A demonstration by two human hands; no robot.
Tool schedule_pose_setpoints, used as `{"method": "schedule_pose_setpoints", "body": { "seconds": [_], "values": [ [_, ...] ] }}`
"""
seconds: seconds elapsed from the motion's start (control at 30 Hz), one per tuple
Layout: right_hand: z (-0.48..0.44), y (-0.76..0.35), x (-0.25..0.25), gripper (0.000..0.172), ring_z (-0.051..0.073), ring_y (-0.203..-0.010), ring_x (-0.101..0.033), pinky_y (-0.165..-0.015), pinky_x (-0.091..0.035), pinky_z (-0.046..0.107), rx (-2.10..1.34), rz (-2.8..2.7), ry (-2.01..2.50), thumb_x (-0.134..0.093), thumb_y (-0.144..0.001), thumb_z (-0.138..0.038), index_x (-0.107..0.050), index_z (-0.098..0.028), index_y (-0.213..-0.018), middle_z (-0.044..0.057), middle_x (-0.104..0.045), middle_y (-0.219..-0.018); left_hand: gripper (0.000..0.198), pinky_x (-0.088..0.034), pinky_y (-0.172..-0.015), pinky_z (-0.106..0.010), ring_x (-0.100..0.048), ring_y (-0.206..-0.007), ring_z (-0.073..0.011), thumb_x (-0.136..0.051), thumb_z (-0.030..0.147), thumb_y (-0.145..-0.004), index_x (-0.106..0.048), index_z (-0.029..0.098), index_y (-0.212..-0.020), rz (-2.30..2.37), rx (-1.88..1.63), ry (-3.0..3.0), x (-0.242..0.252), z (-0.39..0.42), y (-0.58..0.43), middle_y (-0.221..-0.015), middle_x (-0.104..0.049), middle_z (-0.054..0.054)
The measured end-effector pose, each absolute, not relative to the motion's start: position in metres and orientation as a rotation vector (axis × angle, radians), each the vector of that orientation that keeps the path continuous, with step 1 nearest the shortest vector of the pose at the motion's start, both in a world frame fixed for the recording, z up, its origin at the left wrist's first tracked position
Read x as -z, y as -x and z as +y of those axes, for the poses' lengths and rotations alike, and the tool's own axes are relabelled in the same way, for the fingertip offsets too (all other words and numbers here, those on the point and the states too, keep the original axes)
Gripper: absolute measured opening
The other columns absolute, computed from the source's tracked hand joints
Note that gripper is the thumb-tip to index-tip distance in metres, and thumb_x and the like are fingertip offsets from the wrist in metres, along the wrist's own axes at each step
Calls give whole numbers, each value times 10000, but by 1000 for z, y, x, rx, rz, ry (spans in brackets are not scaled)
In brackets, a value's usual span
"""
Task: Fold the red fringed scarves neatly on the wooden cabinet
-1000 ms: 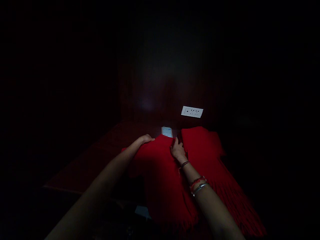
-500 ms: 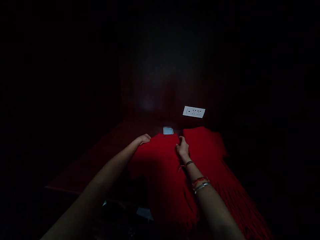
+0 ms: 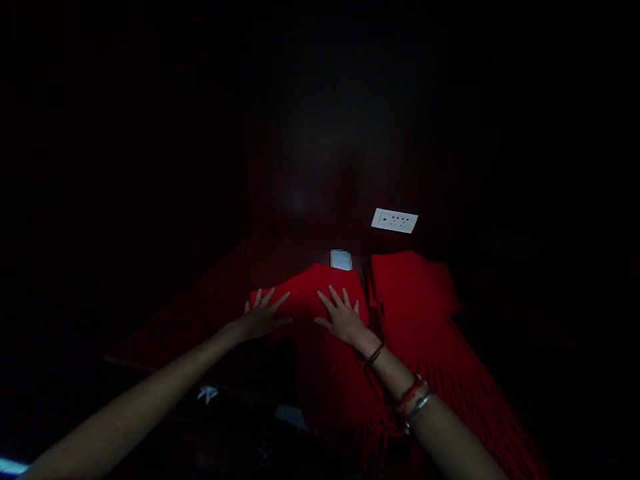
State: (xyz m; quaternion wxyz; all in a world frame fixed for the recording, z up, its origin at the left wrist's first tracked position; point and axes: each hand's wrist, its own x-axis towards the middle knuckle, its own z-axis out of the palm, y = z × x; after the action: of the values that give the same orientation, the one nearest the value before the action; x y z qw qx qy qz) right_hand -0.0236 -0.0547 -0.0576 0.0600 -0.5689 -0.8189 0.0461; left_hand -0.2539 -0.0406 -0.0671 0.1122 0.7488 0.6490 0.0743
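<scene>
A red fringed scarf (image 3: 325,373) lies folded on the dark table (image 3: 200,300), its fringe hanging over the front edge. My left hand (image 3: 265,315) rests flat on its left part with the fingers spread. On the upper right part of the same scarf lies my right hand (image 3: 343,320), palm down and fingers apart. Bracelets circle my right wrist and forearm. Beside it on the right is a second red fringed scarf (image 3: 415,300), also folded, which neither hand touches. Deep shadow hides much of the cloth's lower side.
A small pale flat object (image 3: 341,259) lies just behind the near scarf. A white socket plate (image 3: 395,221) is set in the dark back wall. Below the table edge show a pale scrap (image 3: 208,393) and a greyish flat piece (image 3: 291,417).
Both hands have let go of the scarf's edges and now lie spread on top of it. My left hand came nearer and leftward; my right moved left onto the cloth.
</scene>
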Motion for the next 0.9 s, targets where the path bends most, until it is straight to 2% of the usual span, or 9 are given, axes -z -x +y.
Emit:
{"method": "schedule_pose_setpoints", "body": {
  "seconds": [0.1, 0.17, 0.3, 0.4, 0.47, 0.53, 0.7, 0.8, 0.9],
  "values": [
    [-75, 20, 61, 646, 349, -1250, 5, -922, -67, 582, -293, -2594, 1766, -242, -754, -628, -113, -353, -1324, 11, -38, -1410, 816, -120, -924, -562, -25, -1236, -393, -408, 710, -604, -191, 359, -1309, 1763, 69, -2235, 69, -39, 281, -1407, -76, -41],
    [-88, 15, 54, 681, 338, -1252, -28, -946, -104, 534, -263, -2554, 1765, -295, -747, -614, -114, -317, -1332, 42, -66, -1405, 830, -160, -926, -534, -58, -1234, -395, -455, 680, -595, -213, 335, -1310, 1786, 76, -2231, 61, -36, 289, -1404, -94, -61],
    [-113, 0, 37, 634, 285, -1118, -371, -843, -337, 383, -191, -2273, 1988, -384, -775, -479, -208, -199, -1317, 176, -337, -1249, 672, -292, -904, -399, -309, -1155, -297, -364, 598, -729, -328, 200, -1269, 1874, -418, -2342, 53, -69, 267, -1286, -307, -133],
    [-119, -11, 37, 540, 203, -879, -540, -723, -391, 285, -376, -2249, 2052, -463, -763, -291, -298, -188, -1267, 141, -512, -1028, 646, -349, -855, -356, -433, -1001, -247, -387, 601, -723, -404, 163, -1197, 1754, -500, -2425, 63, -96, 241, -1087, -441, -113],
    [-116, -15, 40, 477, 150, -785, -560, -706, -389, 238, -480, -2240, 1916, -462, -746, -174, -363, -197, -1213, 72, -568, -907, 612, -350, -856, -359, -437, -983, -241, -449, 564, -711, -412, 185, -1189, 1648, -405, -2492, 71, -94, 237, -1057, -437, -95],
    [-110, -17, 41, 415, 129, -745, -559, -698, -391, 218, -509, -2174, 1789, -441, -750, -151, -406, -199, -1160, 28, -586, -837, 528, -339, -876, -343, -433, -997, -226, -473, 474, -736, -416, 196, -1182, 1609, -340, -2498, 75, -78, 243, -1085, -409, -88],
    [-116, -13, 40, 504, 159, -774, -571, -676, -392, 224, -525, -2217, 1853, -475, -718, -133, -381, -195, -1209, 56, -601, -831, 301, -314, -912, -294, -423, -1044, -192, -388, 209, -783, -472, 148, -1066, 1817, -539, -2328, 72, -64, 256, -1128, -402, -105],
    [-125, -9, 43, 608, 180, -775, -575, -672, -391, 246, -488, -2206, 1913, -506, -710, -161, -288, -191, -1277, 82, -599, -841, 322, -366, -846, -302, -487, -957, -204, -378, 299, -801, -449, 127, -1064, 1896, -678, -2185, 70, -95, 241, -1001, -502, -112],
    [-128, -10, 44, 643, 156, -745, -567, -668, -399, 231, -562, -2119, 1865, -520, -692, -143, -270, -183, -1283, 60, -589, -824, 528, -400, -763, -294, -528, -900, -226, -507, 369, -724, -357, 136, -1173, 1846, -539, -2145, 69, -120, 223, -965, -546, -106]
  ]
}}
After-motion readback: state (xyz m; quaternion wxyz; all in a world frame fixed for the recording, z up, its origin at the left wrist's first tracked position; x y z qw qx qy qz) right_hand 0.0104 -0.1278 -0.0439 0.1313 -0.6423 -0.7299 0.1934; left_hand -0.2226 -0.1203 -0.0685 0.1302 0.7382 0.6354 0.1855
